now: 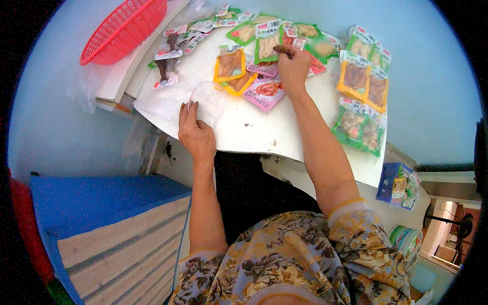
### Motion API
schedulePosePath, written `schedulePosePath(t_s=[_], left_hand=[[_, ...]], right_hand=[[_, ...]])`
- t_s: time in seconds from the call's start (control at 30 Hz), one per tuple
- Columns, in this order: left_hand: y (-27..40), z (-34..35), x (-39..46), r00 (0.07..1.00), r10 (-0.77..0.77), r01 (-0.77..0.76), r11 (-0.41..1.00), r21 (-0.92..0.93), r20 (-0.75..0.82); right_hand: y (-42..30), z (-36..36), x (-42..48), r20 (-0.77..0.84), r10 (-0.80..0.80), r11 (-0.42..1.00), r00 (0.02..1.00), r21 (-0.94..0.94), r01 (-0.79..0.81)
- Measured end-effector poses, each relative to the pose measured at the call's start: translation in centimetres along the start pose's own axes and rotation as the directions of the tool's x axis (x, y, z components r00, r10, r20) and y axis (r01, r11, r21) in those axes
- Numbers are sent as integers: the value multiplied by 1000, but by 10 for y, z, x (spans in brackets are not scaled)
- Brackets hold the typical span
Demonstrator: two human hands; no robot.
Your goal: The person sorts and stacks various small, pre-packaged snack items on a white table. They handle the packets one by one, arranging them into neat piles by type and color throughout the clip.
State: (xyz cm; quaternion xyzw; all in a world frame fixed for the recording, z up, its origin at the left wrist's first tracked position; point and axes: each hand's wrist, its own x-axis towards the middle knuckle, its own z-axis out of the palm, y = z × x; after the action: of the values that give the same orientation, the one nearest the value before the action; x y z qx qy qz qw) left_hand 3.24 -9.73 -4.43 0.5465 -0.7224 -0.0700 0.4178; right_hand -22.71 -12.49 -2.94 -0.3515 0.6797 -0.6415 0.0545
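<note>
My left hand (196, 131) pinches a thin clear plastic bag (211, 101) by its rim, above the left part of the white tabletop (236, 133). At the table's far middle, the curled fingers of my right hand (293, 66) touch the right side of a green-edged food packet (268, 44). Whether they grip it is not plain. Beneath and in front of that hand lie pink packets (265, 93) with a red printed picture. Two yellow-edged packets (230, 65) of brown food overlap to their left.
Dark-food packets (171, 57) lie at the left, near a red plastic basket (126, 32). Green-edged packets (352, 124) and yellow-edged packets (356, 78) line the right edge. A blue bin (387, 181) with packets stands lower right. A blue mesh-sided rack (114, 202) stands left of me.
</note>
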Motion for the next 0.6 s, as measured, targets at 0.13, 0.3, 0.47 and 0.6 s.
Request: schedulePosePath(t_s=[0.13, 0.3, 0.47, 0.6], left_hand=[[3, -1, 2, 1000, 5, -5, 1000, -7, -1], [2, 0, 1, 1000, 4, -4, 1000, -2, -6], [1, -2, 0, 1000, -16, 16, 1000, -15, -8], [2, -1, 1, 1000, 8, -8, 1000, -25, -2]], right_hand=[[3, 1, 3, -11, -14, 998, 1000, 66, 15], [-3, 2, 3, -8, 67, 959, 998, 276, -62], [-30, -17, 5, 58, 358, 616, 932, 736, -282], [-25, -23, 12, -27, 371, 571, 928, 795, -204]])
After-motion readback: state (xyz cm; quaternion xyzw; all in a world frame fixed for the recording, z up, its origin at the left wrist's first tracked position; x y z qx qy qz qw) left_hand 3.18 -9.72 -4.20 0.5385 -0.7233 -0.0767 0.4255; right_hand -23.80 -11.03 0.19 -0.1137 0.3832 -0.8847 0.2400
